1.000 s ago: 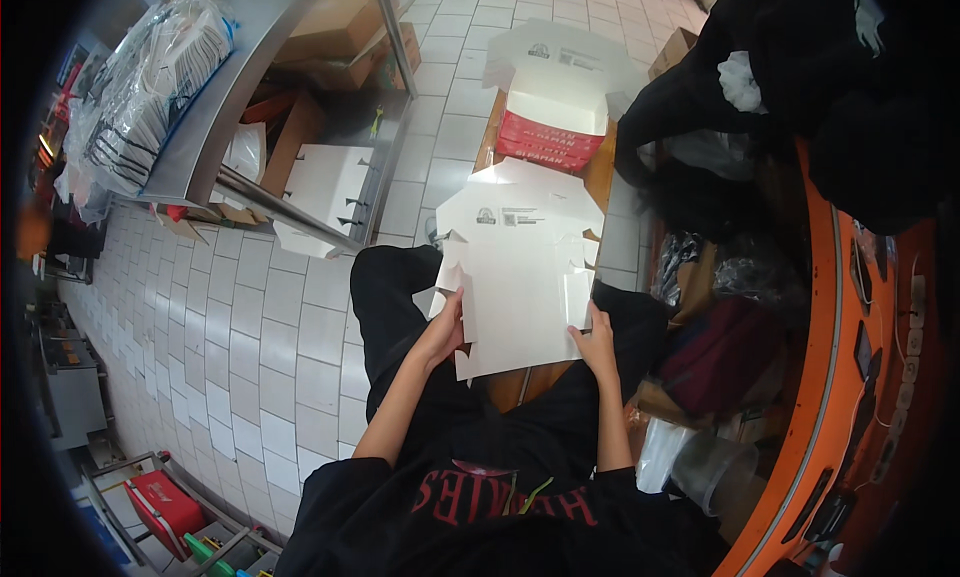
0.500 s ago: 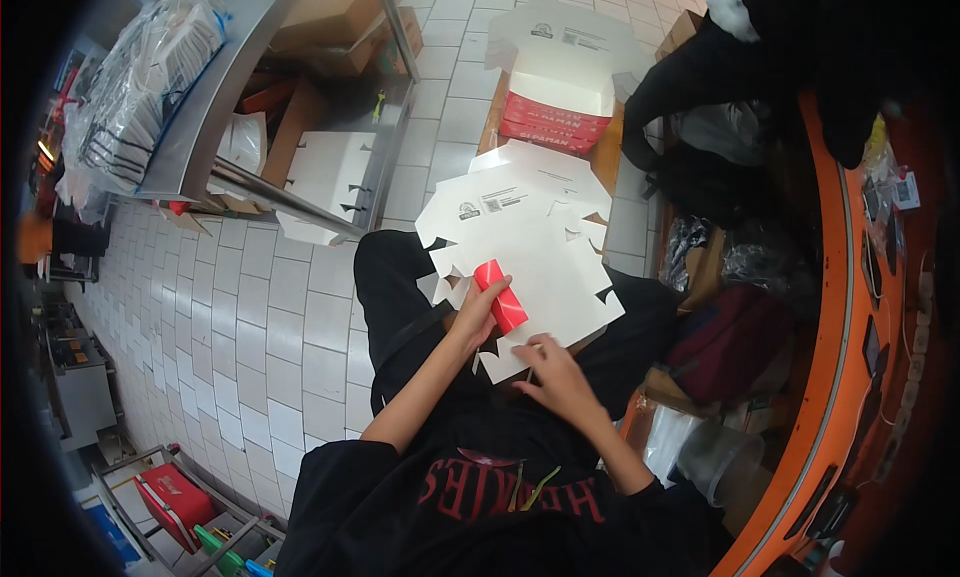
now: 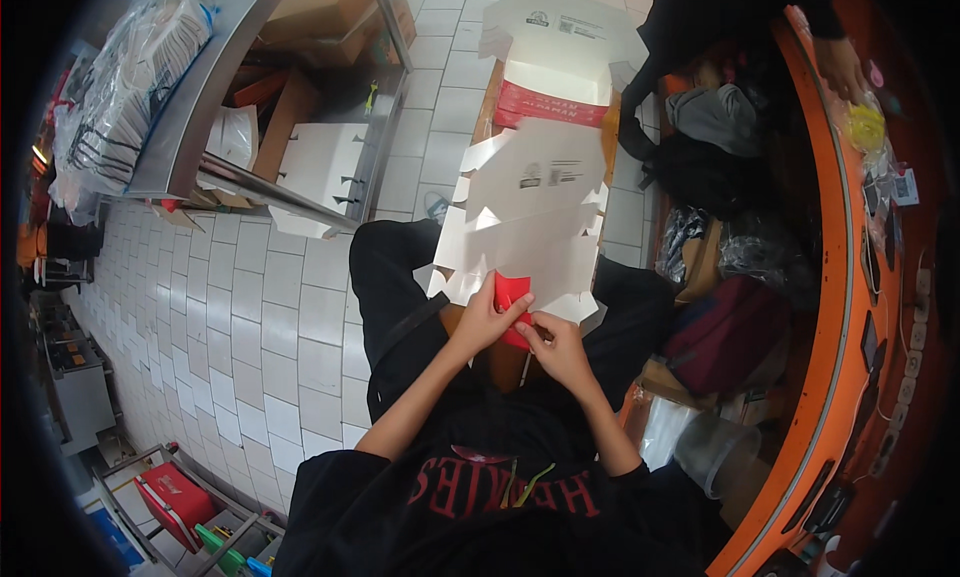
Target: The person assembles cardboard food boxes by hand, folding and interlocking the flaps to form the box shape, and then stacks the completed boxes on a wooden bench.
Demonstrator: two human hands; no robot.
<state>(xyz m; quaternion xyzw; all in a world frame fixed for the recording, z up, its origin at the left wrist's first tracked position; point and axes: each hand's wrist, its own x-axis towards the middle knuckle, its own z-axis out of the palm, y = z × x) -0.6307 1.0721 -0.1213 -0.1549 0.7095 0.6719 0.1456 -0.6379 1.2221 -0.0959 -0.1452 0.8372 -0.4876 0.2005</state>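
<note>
Across my lap lies an unfolded white cardboard box blank [image 3: 540,212], its lid part pointing away and its near flaps bent up. A bright red panel [image 3: 512,291] shows at its near end; it looks like the blank's outer face folded over. My left hand [image 3: 484,319] is closed on the left side of this panel, thumb across the red. My right hand [image 3: 560,347] pinches the panel's right lower edge with thumb and fingers. The hands are close together, and the edge between them is partly hidden.
Beyond the blank, a stack of red-sided boxes [image 3: 552,105] stands on a wooden bench. To the left is a metal shelf [image 3: 285,192] with cartons. An orange counter [image 3: 835,377] curves along the right, where another person's hand [image 3: 842,69] reaches over. A maroon bag [image 3: 735,332] sits below.
The blank has turned straighter and its near flaps have come up. My right hand, earlier apart from the red panel, now grips it. The other person's hand has appeared over the counter.
</note>
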